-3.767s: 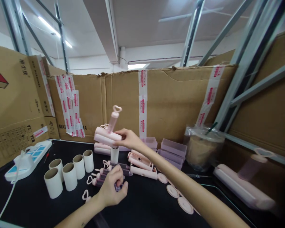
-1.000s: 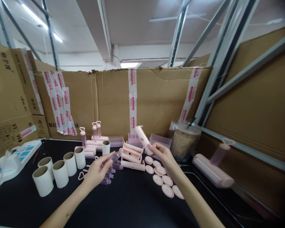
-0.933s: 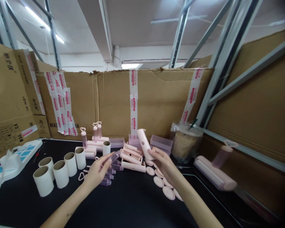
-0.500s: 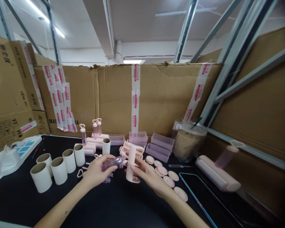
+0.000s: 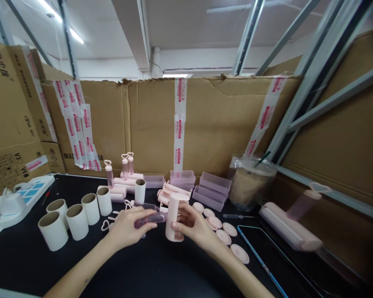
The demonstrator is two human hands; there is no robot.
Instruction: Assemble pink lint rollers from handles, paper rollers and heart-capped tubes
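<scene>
My left hand [image 5: 129,225] is closed around a translucent purple tube [image 5: 152,219], held nearly level with its end pointing right. That end meets the side of a pale pink plastic housing [image 5: 173,217]; whether it sits inside cannot be told. Upright in my right hand [image 5: 194,221], the housing has fingers wrapped behind it and the thumb on its edge. Behind my left hand lie more purple tubes [image 5: 146,205] and pink heart-shaped handles [image 5: 105,224], partly hidden. Several pink round discs [image 5: 223,236] lie right of my right hand, with more pink housings [image 5: 170,190] behind.
White cardboard tubes [image 5: 77,221] stand at the left near a power strip [image 5: 34,194]. Purple trays [image 5: 208,198] and assembled pink pieces with heart handles [image 5: 110,188] line the back. At the right are a bagged drink cup [image 5: 248,182] and a blue-edged phone-like object [image 5: 261,260].
The purple tube has come level and its end has moved right against the pink housing. The housing has turned slightly in my right hand. The view has shifted a little.
</scene>
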